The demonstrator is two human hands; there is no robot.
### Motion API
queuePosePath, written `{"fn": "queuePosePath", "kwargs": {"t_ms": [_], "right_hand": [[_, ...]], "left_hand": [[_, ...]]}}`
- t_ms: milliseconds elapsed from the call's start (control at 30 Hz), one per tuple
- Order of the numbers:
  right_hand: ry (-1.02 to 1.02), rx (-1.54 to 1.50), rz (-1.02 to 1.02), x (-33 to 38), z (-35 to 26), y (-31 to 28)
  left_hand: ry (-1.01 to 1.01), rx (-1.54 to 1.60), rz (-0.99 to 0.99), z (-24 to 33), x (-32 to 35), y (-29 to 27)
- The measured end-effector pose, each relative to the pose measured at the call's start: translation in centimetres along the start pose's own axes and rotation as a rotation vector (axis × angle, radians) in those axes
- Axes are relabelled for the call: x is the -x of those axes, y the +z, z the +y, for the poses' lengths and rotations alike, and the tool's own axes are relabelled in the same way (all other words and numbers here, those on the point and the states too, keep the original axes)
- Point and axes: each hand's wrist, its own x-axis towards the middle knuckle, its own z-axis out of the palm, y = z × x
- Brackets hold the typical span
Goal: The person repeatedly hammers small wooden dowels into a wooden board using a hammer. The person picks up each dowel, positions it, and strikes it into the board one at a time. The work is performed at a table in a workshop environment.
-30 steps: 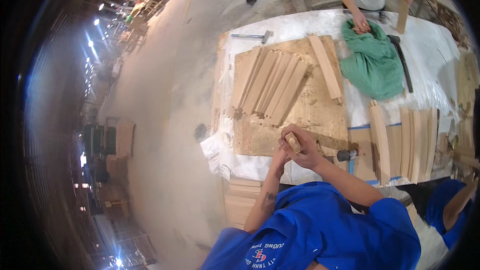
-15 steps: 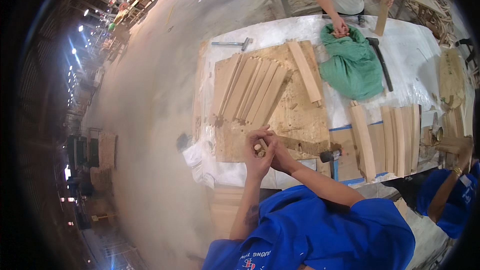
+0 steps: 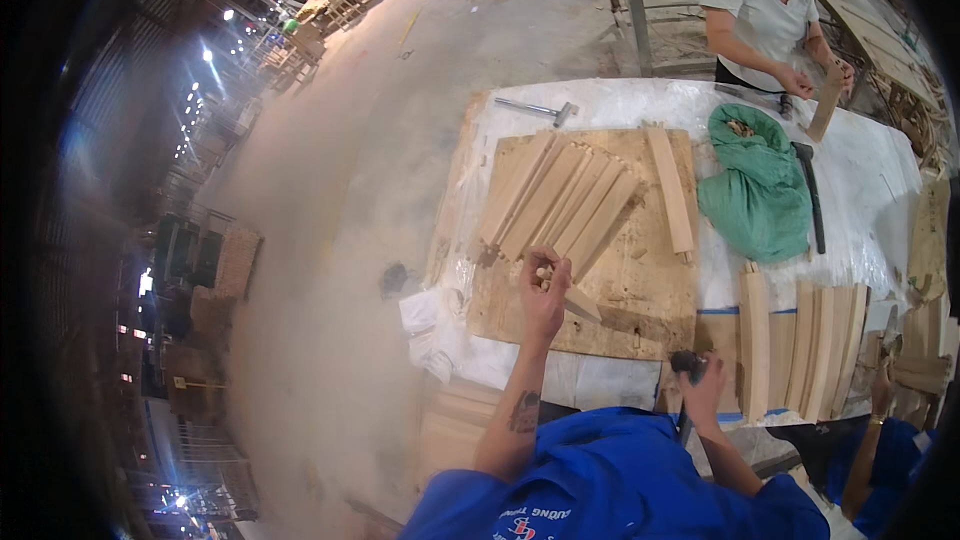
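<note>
My left hand [image 3: 545, 300] is closed around a wooden slat [image 3: 582, 306] at its end, where pale round dowels [image 3: 544, 274] show between the fingers. The slat's other end points right, over the worn board [image 3: 650, 275]. At the table's near edge my right hand [image 3: 706, 386] grips a hammer [image 3: 688, 364] close to its black head; most of the handle is hidden. Just beyond my left hand, several wooden slats [image 3: 565, 195] lie fanned side by side on the board. Another slat [image 3: 670, 190] rests by the board's right edge.
A green sack [image 3: 765, 195] with small wooden pieces stands beside a black bar [image 3: 812, 200]. A metal hammer [image 3: 540, 110] lies at the far left. More slats [image 3: 825, 350] are lined up right. Across the table a co-worker [image 3: 765, 25] holds a wooden piece; another person's sleeve [image 3: 880, 470] is lower right.
My right hand has left the slat and moved right onto the hammer. My left hand still holds the slat. The co-worker's hand has come out of the green sack. The view has shifted.
</note>
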Motion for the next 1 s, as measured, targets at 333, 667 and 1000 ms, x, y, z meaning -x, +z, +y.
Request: {"fn": "queuePosePath", "kwargs": {"t_ms": [333, 667, 1000], "right_hand": [[0.192, 0.106, -0.074, 4.7, 6.8, 3.3], [0.103, 0.115, -0.188, 3.2, 7.5, 1.8], [0.13, -0.112, -0.266, 2.4, 3.1, -3.6]], "left_hand": [[-0.073, 0.218, -0.13, -1.5, -3.1, -2.6], [0.223, 0.098, 0.05, -2.9, -2.8, 0.9], [0.128, -0.154, 0.049, -2.5, -1.0, 1.2]]}}
